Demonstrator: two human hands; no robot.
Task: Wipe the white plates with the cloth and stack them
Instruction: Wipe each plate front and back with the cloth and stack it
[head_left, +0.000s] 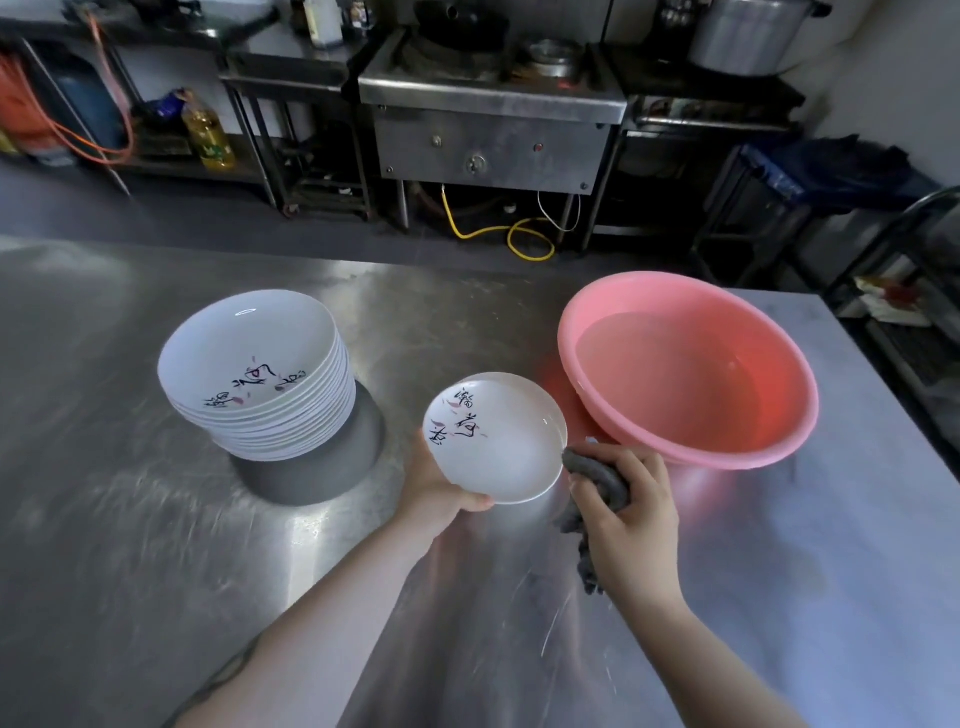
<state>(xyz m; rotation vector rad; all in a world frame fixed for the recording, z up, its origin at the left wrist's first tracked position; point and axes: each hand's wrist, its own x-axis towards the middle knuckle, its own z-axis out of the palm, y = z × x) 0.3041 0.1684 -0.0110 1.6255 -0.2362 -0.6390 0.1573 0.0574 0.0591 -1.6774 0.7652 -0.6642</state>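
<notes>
White plate with dark brush lettering and pink flecks near its far-left rim, held tilted above the steel counter, just below centre of view. Left hand at 7 o'clock of the plate, grip closed on the near-left rim, thumb lying along the lower edge, remaining fingers hidden behind the plate. Right hand at 4 o'clock of the plate, grip curled round a bunched grey cloth, one end of the cloth touching the plate's right rim, the other end hanging down below the palm. Stack of white plates at 9 o'clock of the held plate, well apart from it, same lettering showing on the topmost one, the whole stack leaning slightly and standing on a grey round base. Pink basin at 2 o'clock of the held plate, just beside it, resting on the counter and holding clear water. Beyond the counter's far edge, at 12 o'clock: steel stove unit with a knob on its front, yellow hose coiled on the floor beneath. Far left, at 10 o'clock: bottle of yellow oil on a low shelf, orange hose looping beside it. Large metal pot at 1 o'clock, top of view.
</notes>
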